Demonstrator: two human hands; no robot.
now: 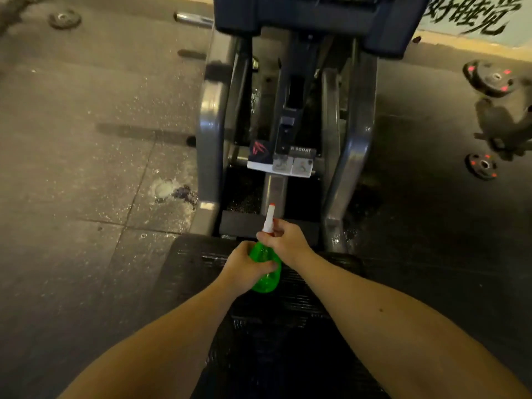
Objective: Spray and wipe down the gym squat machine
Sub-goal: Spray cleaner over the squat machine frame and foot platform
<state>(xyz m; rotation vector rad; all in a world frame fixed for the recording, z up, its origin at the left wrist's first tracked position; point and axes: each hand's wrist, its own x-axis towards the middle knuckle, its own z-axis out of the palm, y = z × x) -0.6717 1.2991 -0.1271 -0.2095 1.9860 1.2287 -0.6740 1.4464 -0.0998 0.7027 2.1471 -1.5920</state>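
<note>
The green spray bottle (265,279) sits between both hands, above the black ribbed footplate (193,266) of the squat machine (355,133). The left hand (244,266) grips the green body, its fingers curled round it. The right hand (288,240) wraps the white spray head, fingers closed on the neck. The nozzle, white with an orange tip, points forward at the machine's centre post.

The machine's silver frame rails run away from the footplate on either side. Between them a label (299,152) reads "R SQUAT". A dark padded block (316,15) spans the top of the frame, and a chrome bar (193,20) sticks out to its left.

The floor (86,133) is grey rubber tile, speckled with pale flecks and seamed in squares. A whitish stain (164,188) lies just beside the left rail. The floor near the right rail looks darker and glistens.

Black weight plates with red marks lie on the floor to the right (489,79), well apart from the frame, and one more at the far left (64,18). The wall (475,15) at the top right bears large black painted characters.
</note>
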